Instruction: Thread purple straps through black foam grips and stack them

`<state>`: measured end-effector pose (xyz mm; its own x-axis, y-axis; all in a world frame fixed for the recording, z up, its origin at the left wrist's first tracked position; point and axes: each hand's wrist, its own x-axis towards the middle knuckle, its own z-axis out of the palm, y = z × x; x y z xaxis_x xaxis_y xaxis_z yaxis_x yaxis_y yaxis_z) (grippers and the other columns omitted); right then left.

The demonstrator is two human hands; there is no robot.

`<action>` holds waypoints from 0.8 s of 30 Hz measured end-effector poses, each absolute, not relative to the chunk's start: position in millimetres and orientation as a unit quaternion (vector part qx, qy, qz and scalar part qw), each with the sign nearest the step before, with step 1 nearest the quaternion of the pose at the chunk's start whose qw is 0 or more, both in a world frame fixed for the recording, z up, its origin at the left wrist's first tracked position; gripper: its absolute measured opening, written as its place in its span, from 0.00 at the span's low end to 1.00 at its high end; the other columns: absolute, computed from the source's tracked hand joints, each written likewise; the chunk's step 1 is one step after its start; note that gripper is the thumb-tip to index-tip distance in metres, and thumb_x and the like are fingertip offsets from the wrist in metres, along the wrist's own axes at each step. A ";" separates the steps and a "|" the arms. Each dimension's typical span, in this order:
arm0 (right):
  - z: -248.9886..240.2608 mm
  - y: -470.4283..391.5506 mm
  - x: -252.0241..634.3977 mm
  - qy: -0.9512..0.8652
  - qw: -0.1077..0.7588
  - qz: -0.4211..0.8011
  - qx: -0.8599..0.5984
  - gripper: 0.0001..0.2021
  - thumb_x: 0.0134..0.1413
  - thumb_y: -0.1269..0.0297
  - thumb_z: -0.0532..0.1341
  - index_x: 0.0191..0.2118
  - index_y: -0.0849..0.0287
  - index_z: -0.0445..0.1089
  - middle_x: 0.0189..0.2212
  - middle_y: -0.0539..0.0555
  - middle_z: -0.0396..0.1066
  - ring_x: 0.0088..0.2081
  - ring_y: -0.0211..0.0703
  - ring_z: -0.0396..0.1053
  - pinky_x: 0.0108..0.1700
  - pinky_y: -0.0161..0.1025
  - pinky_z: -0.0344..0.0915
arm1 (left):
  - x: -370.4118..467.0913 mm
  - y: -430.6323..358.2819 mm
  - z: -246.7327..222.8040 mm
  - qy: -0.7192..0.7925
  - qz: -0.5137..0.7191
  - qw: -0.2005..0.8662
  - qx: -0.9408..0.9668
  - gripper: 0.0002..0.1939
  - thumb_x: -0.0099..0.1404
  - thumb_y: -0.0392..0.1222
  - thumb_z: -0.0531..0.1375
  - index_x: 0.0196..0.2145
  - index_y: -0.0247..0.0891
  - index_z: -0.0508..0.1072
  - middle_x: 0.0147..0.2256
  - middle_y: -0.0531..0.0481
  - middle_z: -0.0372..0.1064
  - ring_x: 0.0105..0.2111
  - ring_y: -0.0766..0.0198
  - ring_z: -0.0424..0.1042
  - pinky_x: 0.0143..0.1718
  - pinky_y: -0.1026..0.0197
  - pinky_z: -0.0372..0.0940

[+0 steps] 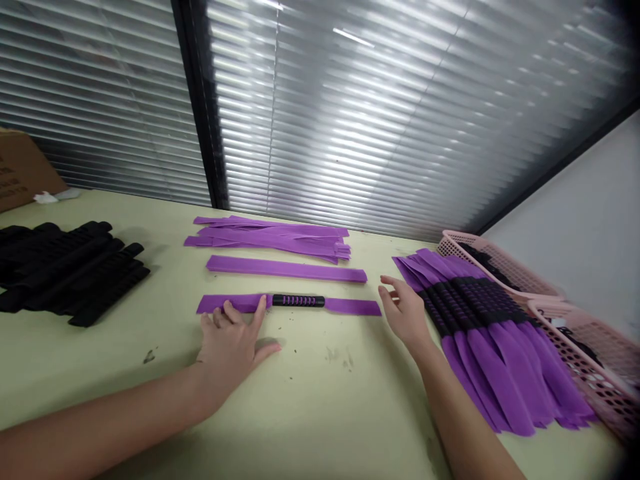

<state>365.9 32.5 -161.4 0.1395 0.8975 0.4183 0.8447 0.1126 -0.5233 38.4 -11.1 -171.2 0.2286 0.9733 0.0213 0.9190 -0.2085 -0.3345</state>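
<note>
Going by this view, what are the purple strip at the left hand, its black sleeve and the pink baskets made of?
Black sleeve: perhaps rubber or plastic, can't tell; low sheen, row of slots.
Purple strip: probably fabric, matte; thin, narrowing where it enters the sleeve.
Pink baskets: likely moulded plastic, smooth; regular holes, rounded rims.

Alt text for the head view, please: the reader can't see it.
The left hand touches a flat purple strip threaded through a slotted black tube; the right hand is near the strip's other end. Loose purple strips lie beyond.
</note>
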 end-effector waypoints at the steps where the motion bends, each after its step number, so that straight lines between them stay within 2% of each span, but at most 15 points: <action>1: -163.1 31.9 358.6 -0.672 0.376 0.037 -0.637 0.17 0.60 0.55 0.54 0.47 0.59 0.70 0.45 0.59 0.71 0.34 0.44 0.71 0.37 0.44 0.70 | 38.1 -10.7 -171.4 -0.613 0.096 0.138 -0.772 0.46 0.60 0.70 0.48 0.65 0.39 0.42 0.50 0.18 0.65 0.45 0.28 0.69 0.43 0.35 0.60; 2: -164.8 30.7 349.4 -0.695 0.388 0.043 -0.604 0.15 0.60 0.56 0.55 0.46 0.59 0.70 0.45 0.59 0.71 0.37 0.45 0.71 0.39 0.44 0.70 | 37.9 -10.3 -171.4 -0.612 0.095 0.136 -0.774 0.46 0.60 0.69 0.48 0.65 0.39 0.42 0.50 0.18 0.65 0.45 0.27 0.69 0.43 0.35 0.60; 4: -169.1 28.2 328.3 -0.751 0.382 0.059 -0.535 0.14 0.59 0.57 0.57 0.47 0.57 0.70 0.46 0.58 0.70 0.46 0.47 0.68 0.48 0.46 0.68 | 37.5 -9.2 -171.2 -0.609 0.090 0.126 -0.778 0.46 0.60 0.69 0.49 0.65 0.39 0.42 0.51 0.17 0.64 0.46 0.26 0.68 0.43 0.35 0.60; 6: -174.9 27.2 309.0 -0.790 0.349 0.084 -0.498 0.18 0.58 0.58 0.59 0.52 0.56 0.67 0.51 0.58 0.67 0.53 0.49 0.64 0.55 0.49 0.63 | 37.4 -8.2 -170.7 -0.608 0.086 0.115 -0.781 0.46 0.59 0.69 0.50 0.65 0.39 0.43 0.51 0.18 0.63 0.47 0.25 0.67 0.43 0.35 0.59; 9: -184.5 30.4 292.0 -0.807 0.301 0.129 -0.490 0.24 0.57 0.57 0.60 0.59 0.54 0.61 0.57 0.58 0.62 0.58 0.50 0.59 0.58 0.51 0.61 | 37.6 -7.1 -169.8 -0.609 0.088 0.108 -0.781 0.45 0.59 0.69 0.50 0.65 0.39 0.44 0.52 0.19 0.63 0.47 0.26 0.67 0.45 0.34 0.57; 11: -189.7 34.5 288.7 -0.811 0.283 0.145 -0.490 0.24 0.57 0.58 0.60 0.59 0.53 0.62 0.57 0.57 0.61 0.58 0.50 0.58 0.58 0.52 0.61 | 37.7 -6.4 -169.1 -0.608 0.098 0.107 -0.781 0.46 0.59 0.69 0.50 0.65 0.39 0.43 0.52 0.18 0.63 0.48 0.26 0.67 0.45 0.34 0.57; 16: -194.1 41.5 289.3 -0.809 0.287 0.138 -0.494 0.13 0.59 0.61 0.59 0.48 0.54 0.71 0.49 0.56 0.68 0.53 0.49 0.63 0.56 0.51 0.62 | 37.6 -3.8 -165.4 -0.609 0.112 0.089 -0.780 0.46 0.59 0.69 0.50 0.65 0.38 0.44 0.52 0.16 0.62 0.48 0.25 0.66 0.45 0.35 0.57; 24: -193.2 43.7 290.4 -0.814 0.282 0.131 -0.491 0.13 0.60 0.60 0.57 0.49 0.54 0.71 0.50 0.57 0.68 0.53 0.49 0.64 0.56 0.53 0.63 | 37.5 -2.9 -156.5 -0.612 0.117 0.085 -0.777 0.44 0.60 0.69 0.49 0.65 0.38 0.48 0.51 0.17 0.64 0.48 0.28 0.68 0.42 0.39 0.62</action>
<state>290.4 43.7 -193.2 -0.3584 0.8734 0.3298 0.7262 0.4828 -0.4895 37.5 -2.9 -156.5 0.2223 0.9718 -0.0787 0.9320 -0.2356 -0.2754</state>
